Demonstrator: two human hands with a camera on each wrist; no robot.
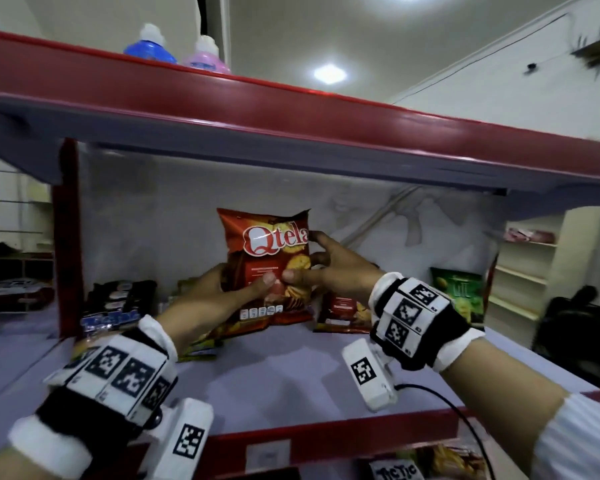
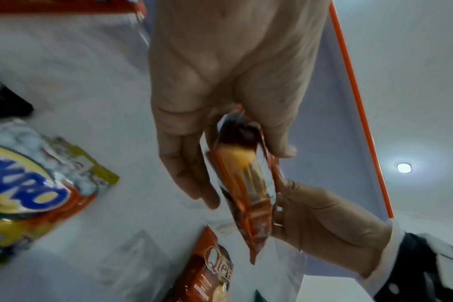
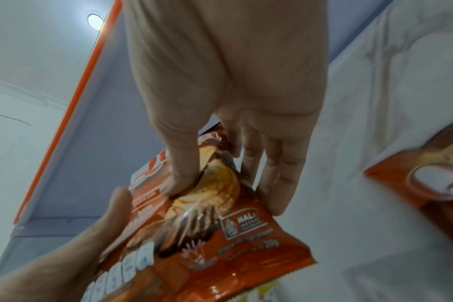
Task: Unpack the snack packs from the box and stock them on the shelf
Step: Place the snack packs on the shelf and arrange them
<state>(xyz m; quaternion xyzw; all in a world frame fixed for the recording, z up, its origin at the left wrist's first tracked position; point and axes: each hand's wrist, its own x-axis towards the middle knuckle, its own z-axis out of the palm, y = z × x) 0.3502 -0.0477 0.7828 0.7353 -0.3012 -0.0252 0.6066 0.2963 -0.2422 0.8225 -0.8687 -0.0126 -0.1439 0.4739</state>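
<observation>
Both hands [image 1: 219, 292] [image 1: 329, 268] fill the middle of the shelf [image 1: 291, 379] bay, gripping the upright red pack [image 1: 267, 265]. Near them, the front strip of the shelf floor lies open, wide enough for a hand. Left is crowded: dark packs [image 1: 118, 303] against the red post [image 1: 68, 237], yellow packs [image 1: 201, 348] under the left wrist. Right of the red pack another red pack [image 1: 343, 313] lies flat, then a green pack [image 1: 461, 292] at the far right. The upper shelf [image 1: 291, 133] caps the bay overhead.
</observation>
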